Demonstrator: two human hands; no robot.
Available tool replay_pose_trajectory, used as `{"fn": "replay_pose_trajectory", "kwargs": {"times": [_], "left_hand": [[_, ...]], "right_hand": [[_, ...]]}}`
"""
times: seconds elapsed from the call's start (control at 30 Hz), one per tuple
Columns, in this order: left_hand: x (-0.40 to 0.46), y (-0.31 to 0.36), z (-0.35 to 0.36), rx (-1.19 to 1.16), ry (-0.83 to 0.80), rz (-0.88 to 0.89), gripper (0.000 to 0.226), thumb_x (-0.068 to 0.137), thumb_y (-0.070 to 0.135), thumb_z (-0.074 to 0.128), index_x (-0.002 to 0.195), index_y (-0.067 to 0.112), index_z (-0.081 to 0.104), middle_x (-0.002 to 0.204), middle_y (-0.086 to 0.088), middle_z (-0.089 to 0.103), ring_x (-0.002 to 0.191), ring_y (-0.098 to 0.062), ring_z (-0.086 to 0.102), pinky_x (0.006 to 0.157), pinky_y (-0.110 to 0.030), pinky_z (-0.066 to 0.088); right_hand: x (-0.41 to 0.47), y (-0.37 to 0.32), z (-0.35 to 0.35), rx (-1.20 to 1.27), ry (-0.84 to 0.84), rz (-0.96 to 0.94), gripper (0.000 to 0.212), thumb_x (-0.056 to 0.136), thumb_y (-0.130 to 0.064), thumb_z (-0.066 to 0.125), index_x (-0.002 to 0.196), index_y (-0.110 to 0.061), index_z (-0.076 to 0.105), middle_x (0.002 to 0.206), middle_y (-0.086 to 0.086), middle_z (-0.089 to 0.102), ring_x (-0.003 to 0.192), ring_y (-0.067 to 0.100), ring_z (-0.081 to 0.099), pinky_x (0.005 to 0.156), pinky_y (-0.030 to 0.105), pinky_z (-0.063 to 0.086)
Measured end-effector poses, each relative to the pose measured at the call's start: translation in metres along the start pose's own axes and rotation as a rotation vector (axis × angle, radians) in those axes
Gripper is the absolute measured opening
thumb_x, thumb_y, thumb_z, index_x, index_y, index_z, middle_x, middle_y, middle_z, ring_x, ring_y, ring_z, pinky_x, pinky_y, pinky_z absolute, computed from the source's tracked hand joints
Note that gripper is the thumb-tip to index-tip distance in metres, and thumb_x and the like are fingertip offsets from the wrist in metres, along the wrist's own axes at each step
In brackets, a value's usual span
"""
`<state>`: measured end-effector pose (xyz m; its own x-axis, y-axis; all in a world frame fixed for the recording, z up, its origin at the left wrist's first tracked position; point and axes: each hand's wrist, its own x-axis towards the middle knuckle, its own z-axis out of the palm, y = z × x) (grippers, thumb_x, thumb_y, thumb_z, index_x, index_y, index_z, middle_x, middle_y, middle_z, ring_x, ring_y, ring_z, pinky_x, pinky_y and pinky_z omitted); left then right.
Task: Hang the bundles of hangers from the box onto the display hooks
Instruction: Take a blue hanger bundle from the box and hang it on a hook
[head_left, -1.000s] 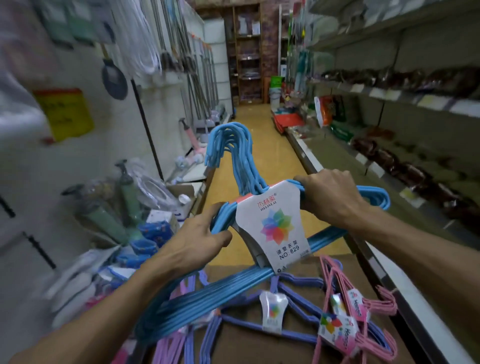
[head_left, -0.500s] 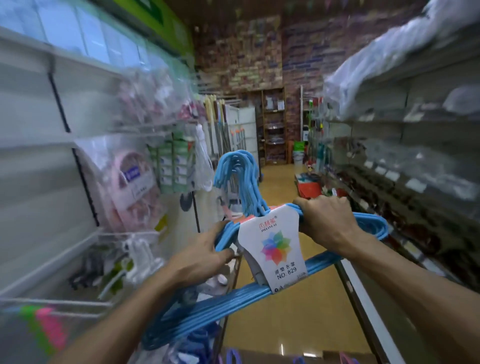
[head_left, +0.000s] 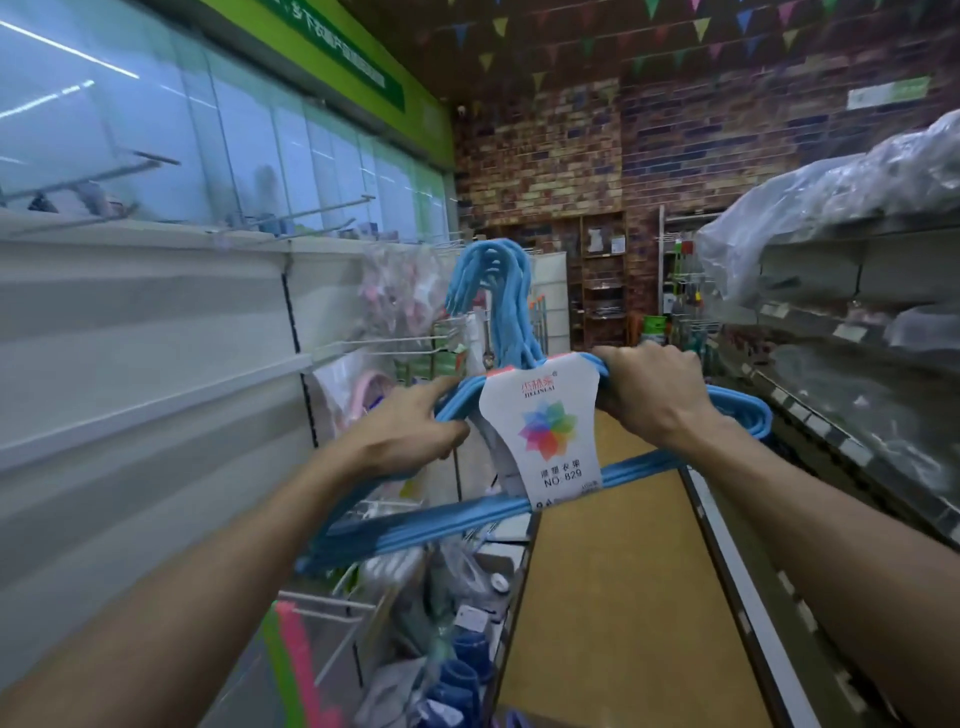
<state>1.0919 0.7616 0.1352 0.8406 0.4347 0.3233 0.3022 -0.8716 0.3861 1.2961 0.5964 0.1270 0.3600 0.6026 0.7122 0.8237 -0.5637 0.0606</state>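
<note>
Lifted higher than a moment ago, one bundle of blue hangers (head_left: 498, 374) up at chest height in the aisle, box gone from sight. Two hands on it: left hand (head_left: 410, 431) gripping the left shoulder, right hand (head_left: 654, 395) curled over the right. One white label (head_left: 545, 431) facing back. Two empty display hooks (head_left: 384, 340) just left.

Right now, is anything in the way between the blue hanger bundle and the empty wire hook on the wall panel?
Nothing visible blocks it. Left hand and right hand hold the blue hanger bundle upright in the aisle; the bare display hook juts from the wall panel just to its left, with open air between. Pink packaged goods hang above that hook.
</note>
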Motion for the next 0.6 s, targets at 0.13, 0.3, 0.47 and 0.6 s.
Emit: {"fn": "replay_pose_trajectory", "kwargs": {"times": [0.13,0.3,0.47,0.6], "left_hand": [[-0.031,0.011,-0.031,0.030,0.028,-0.039,0.062,0.068,0.038,0.048,0.130,0.034,0.051,0.093,0.006,0.066,0.079,-0.005,0.060,0.069,-0.030,0.048],[-0.080,0.023,-0.055,0.086,0.081,-0.111,0.067,0.069,0.039,0.049,0.136,0.035,0.047,0.115,-0.002,0.064,0.090,-0.018,0.061,0.071,-0.030,0.046],[-0.136,0.032,-0.075,0.101,0.156,-0.153,0.052,0.088,0.032,0.059,0.138,0.036,0.045,0.126,-0.003,0.062,0.096,-0.018,0.060,0.082,-0.030,0.042],[-0.186,0.039,-0.088,0.153,0.212,-0.239,0.050,0.090,0.041,0.057,0.139,0.039,0.044,0.126,-0.003,0.063,0.092,-0.017,0.059,0.080,-0.029,0.040]], "right_hand": [[-0.001,-0.018,-0.026,0.048,0.022,-0.034,0.029,0.092,-0.043,0.059,0.114,-0.024,0.063,0.093,0.008,0.070,0.086,0.035,0.065,0.065,0.036,0.035],[-0.011,-0.047,-0.055,0.123,0.029,-0.094,0.026,0.093,-0.038,0.059,0.108,-0.017,0.062,0.094,0.012,0.069,0.086,0.038,0.064,0.067,0.037,0.034],[-0.028,-0.076,-0.080,0.215,0.049,-0.148,0.025,0.093,-0.039,0.059,0.106,-0.017,0.062,0.093,0.011,0.069,0.086,0.037,0.064,0.069,0.039,0.034],[-0.042,-0.103,-0.097,0.297,0.090,-0.218,0.025,0.092,-0.039,0.059,0.110,-0.022,0.064,0.091,0.010,0.070,0.083,0.037,0.065,0.067,0.038,0.035]]}}
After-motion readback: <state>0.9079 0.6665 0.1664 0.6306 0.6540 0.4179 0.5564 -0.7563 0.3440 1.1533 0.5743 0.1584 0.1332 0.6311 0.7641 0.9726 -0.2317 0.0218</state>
